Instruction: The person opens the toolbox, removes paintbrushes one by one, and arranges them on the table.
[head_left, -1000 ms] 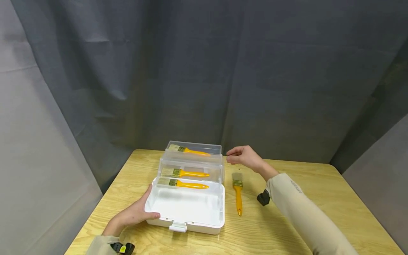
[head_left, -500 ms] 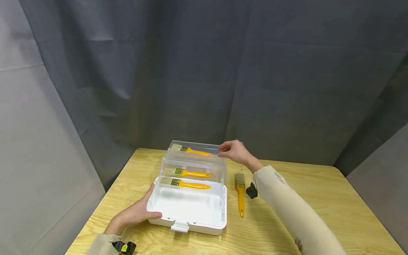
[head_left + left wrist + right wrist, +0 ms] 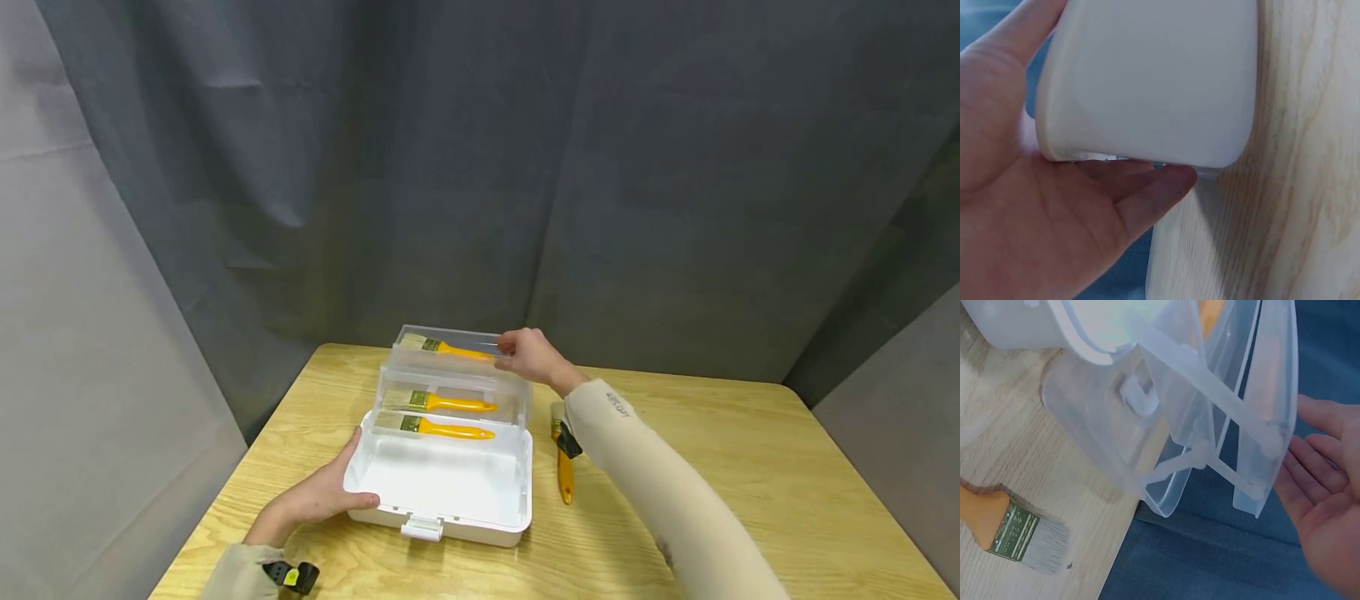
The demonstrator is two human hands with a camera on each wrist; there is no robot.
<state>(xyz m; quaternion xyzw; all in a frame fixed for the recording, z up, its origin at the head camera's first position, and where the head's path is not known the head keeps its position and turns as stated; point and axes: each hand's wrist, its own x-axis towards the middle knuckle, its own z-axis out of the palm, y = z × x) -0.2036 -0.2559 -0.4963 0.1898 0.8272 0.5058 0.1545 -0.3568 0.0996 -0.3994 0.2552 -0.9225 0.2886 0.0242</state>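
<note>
A white storage box (image 3: 442,471) stands with its clear fold-out trays raised toward the back. My left hand (image 3: 322,493) holds its left side, thumb on the front rim; in the left wrist view, fingers (image 3: 1160,190) lie along the box edge. One yellow-handled paintbrush (image 3: 450,348) lies in the top tray (image 3: 408,329), another paintbrush (image 3: 457,404) in the middle tray, a third paintbrush (image 3: 450,430) in the lowest. My right hand (image 3: 534,357) is at the top tray's right end, beside the brush handle. In the right wrist view its extended fingers (image 3: 1313,465) meet the tray's outer wall.
A fourth-coloured match, another yellow-handled paintbrush (image 3: 565,475), lies on the wooden table (image 3: 750,483) right of the box, partly covered by the right sleeve and wrist camera. A white latch (image 3: 422,527) hangs at the box front. Dark curtains (image 3: 450,167) rise behind the table.
My right hand has moved left from beside the trays to the right end of the top tray. The left hand keeps its hold on the box.
</note>
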